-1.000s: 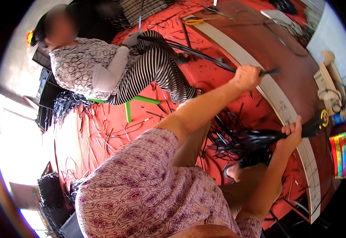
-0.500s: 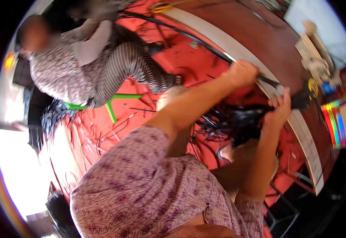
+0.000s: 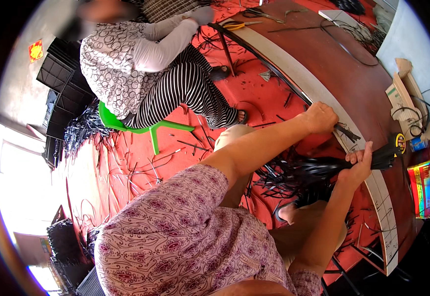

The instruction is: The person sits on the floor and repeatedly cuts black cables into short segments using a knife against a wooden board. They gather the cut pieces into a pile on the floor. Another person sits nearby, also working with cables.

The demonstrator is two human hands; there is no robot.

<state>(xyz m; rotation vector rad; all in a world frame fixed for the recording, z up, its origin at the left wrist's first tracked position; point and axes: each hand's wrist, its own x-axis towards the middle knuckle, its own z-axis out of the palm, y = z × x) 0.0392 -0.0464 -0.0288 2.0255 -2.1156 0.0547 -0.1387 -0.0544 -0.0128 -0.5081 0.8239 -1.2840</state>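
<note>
My left hand (image 3: 322,117) is closed around a bunch of long black strips (image 3: 269,61), which runs back along the table's near edge. Its short cut ends poke out past my fist over the white board (image 3: 318,86). Lower and to the right, my right hand (image 3: 359,165) curls round a thick bundle of loose black strips (image 3: 318,166), palm side partly up. That bundle spreads on the left toward the floor and reaches over the board on the right. A small gap separates my two hands.
Across the red floor (image 3: 126,148) lie scattered strips. A person in striped trousers (image 3: 190,89) sits on a green chair (image 3: 155,135), far left. On the brown table (image 3: 333,49) are yellow-handled pliers (image 3: 234,24); an opened carton (image 3: 404,103) stands at right.
The view has shifted, so the scene sits lower and farther right, and is sharper. Both hands keep their holds on the black strips, in nearly the same pose.
</note>
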